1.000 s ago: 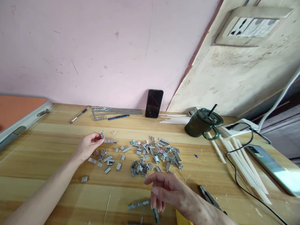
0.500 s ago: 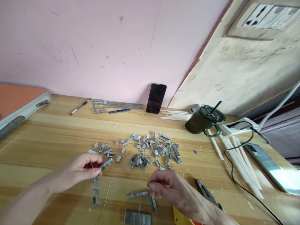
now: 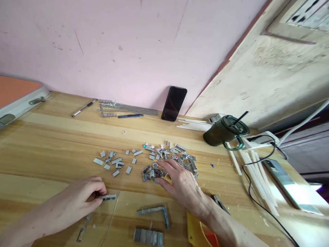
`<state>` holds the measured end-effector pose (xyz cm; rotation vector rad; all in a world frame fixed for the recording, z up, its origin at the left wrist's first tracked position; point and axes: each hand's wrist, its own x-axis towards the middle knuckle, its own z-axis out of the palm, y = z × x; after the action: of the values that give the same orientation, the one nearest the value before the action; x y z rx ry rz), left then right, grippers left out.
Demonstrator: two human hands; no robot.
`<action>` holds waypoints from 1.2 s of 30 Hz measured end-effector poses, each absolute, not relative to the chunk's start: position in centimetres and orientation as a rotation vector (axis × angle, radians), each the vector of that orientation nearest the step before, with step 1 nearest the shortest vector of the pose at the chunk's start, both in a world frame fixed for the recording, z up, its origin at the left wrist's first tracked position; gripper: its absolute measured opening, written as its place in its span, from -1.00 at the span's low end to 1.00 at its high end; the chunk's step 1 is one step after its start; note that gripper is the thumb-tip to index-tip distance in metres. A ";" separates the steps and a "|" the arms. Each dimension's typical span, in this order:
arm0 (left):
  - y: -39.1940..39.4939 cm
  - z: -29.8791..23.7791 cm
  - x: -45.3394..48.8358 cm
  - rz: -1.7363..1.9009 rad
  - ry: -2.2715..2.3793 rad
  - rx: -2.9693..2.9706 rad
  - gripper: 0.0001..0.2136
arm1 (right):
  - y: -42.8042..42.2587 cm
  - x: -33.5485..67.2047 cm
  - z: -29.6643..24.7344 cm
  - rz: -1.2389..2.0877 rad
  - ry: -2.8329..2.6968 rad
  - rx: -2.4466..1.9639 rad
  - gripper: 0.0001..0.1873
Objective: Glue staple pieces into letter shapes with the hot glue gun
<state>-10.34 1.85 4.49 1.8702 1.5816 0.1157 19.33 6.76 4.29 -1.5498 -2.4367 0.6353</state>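
**A:** What has just changed, closest to the viewer?

**B:** The left hand (image 3: 84,195) now holds its segmented strip (image 3: 110,197) nearly level, where half a second ago it tilted upward. Its grip is pinched, thumb against fingers, on one end. The right hand (image 3: 181,181) has reached forward over the wooden counter (image 3: 64,137) to a clump of metal pieces (image 3: 148,174). Its thumb and forefinger are spread apart at the clump's right side; I cannot tell whether anything is caught between them. So a strip is in one hand, and loose pieces are within the other's reach.

**A:** And the materials and shapes, moving outward?

**B:** Nearest is a flat block (image 3: 148,236) of dull grey bars set side by side, left of a yellow object (image 3: 194,228). Just beyond, an angled strip (image 3: 166,216) bends like an L. Past the left hand, small grey rectangles (image 3: 129,169) lie scattered, smooth and flat-faced. Farther off, a rounded, dark green mug (image 3: 218,132) stands at right; thin silvery rods (image 3: 133,108) lie by the scuffed pink wall (image 3: 115,51), where a glossy black phone (image 3: 174,103) leans.
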 end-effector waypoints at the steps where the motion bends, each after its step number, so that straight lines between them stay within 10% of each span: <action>1: 1.9 4.5 -10.2 0.076 1.560 1.878 -0.86 | 6.9 19.0 4.3 0.677 -2.432 -1.567 -0.59; 36: 5.4 5.8 -3.4 0.764 1.157 0.832 -0.73 | 9.8 19.6 3.3 1.079 -1.857 -1.442 -0.84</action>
<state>-3.41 5.40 5.85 0.8318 1.1568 0.7644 19.58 9.79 3.34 -1.4415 -1.8575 1.0795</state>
